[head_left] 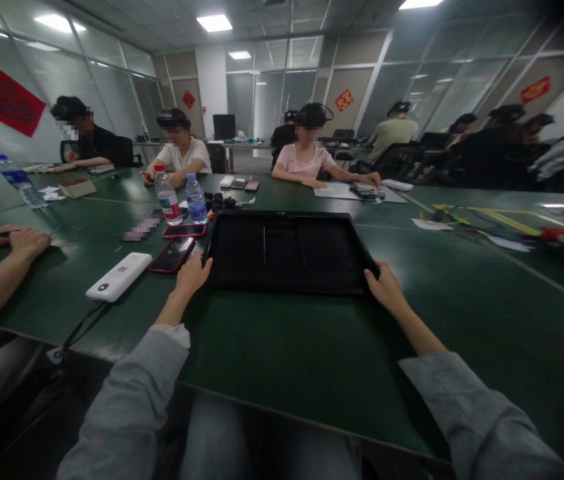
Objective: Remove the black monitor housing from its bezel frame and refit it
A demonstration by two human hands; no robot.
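Note:
A wide, shallow black tray-like frame (242,257) lies on the green table, with two thin upright lines showing inside it. My left hand (193,275) grips its left edge near the front corner, the thumb over the rim. At the right edge, my right hand (385,285) holds the front corner, with its thumb on the rim and its fingers curled around the side. Both sleeves are grey. Just left of my left hand lies a dark phone with a red edge (172,255).
A white power bank (119,277), a second phone (185,231) and two bottles (168,197) (197,200) stand or lie to the left. Another person's hands (29,240) rest at far left. People sit across the green table (282,353). Yellow cables (507,223) lie at right.

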